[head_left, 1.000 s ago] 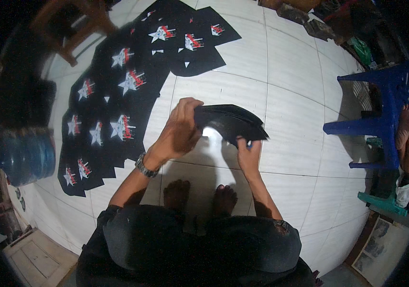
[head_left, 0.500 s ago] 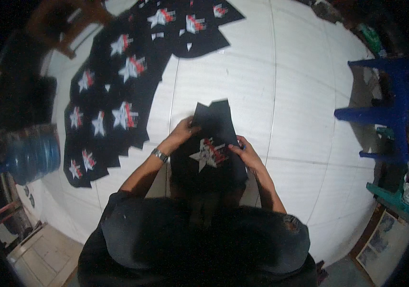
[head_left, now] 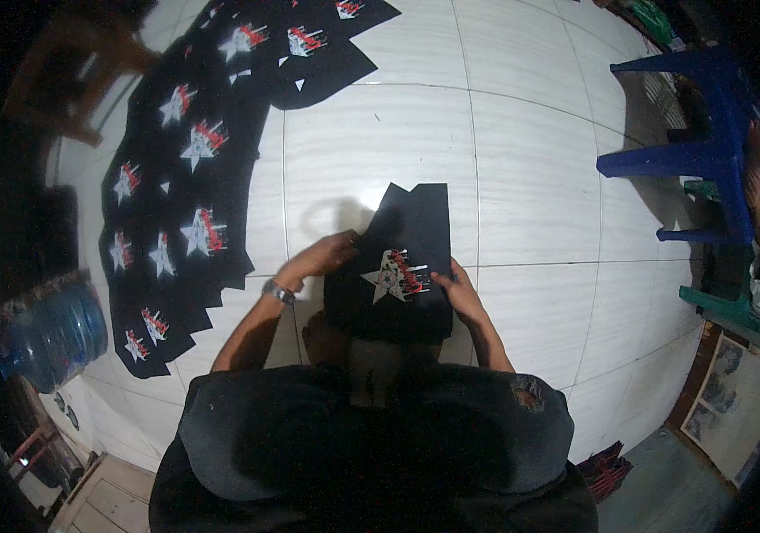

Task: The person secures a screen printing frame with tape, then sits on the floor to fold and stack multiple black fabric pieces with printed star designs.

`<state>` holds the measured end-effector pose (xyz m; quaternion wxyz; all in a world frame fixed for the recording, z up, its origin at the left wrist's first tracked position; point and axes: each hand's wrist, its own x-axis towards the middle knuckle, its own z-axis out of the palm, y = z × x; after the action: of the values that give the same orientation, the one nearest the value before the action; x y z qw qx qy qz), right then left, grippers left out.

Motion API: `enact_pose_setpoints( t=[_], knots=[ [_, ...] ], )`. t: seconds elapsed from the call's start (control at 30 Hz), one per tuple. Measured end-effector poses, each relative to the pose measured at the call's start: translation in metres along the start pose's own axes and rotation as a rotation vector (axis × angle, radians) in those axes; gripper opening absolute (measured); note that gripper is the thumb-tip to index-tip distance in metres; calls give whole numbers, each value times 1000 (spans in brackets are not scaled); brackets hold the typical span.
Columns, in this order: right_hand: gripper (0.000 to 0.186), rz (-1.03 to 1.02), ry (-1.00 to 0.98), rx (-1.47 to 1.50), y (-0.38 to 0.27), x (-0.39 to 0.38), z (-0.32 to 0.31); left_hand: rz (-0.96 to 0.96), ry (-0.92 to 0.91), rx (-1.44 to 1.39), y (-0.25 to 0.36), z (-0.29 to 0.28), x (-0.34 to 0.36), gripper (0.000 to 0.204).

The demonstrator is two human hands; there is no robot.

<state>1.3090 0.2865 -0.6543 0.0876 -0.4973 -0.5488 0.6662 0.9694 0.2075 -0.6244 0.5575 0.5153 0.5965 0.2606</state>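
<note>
A cut piece of black fabric (head_left: 423, 218) is in front of me, its top edge notched and its face printed with a white star and red drips. My right hand (head_left: 462, 291) grips its right edge, thumb on the front and fingers behind. At the left edge is my left hand (head_left: 331, 253), a watch (head_left: 279, 290) on its wrist. Its fingers look curled and a little blurred; whether they pinch the fabric is unclear. A large black cloth (head_left: 225, 178) with several similar stars lies spread over the floor at the left.
White tiles (head_left: 540, 204) cover the floor. At right stands a blue plastic stool (head_left: 682, 160), with a green plastic piece (head_left: 722, 311) near it. A large blue water bottle (head_left: 56, 338) lies at left, below a wooden chair (head_left: 87, 62). A framed picture (head_left: 726, 404) leans at lower right.
The view has shifted, so the surroundings sit further left. The fabric piece's top has tilted right and its right side is straighter. My left hand has shifted slightly away from its edge.
</note>
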Motion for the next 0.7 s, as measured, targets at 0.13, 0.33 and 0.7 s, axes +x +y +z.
enact_pose_setpoints(
  t=[0.13, 0.33, 0.7],
  knots=[
    [66, -53, -157, -155, -38, -6, -3, -16, 66, 118, 45, 4, 25, 35],
    [70, -18, -219, -108, -67, 12, 5, 149, 50, 180, 59, 29, 65, 40],
    [54, 149, 968, 857, 113, -253, -106, -109, -32, -302, -8, 2, -5, 41]
  ],
)
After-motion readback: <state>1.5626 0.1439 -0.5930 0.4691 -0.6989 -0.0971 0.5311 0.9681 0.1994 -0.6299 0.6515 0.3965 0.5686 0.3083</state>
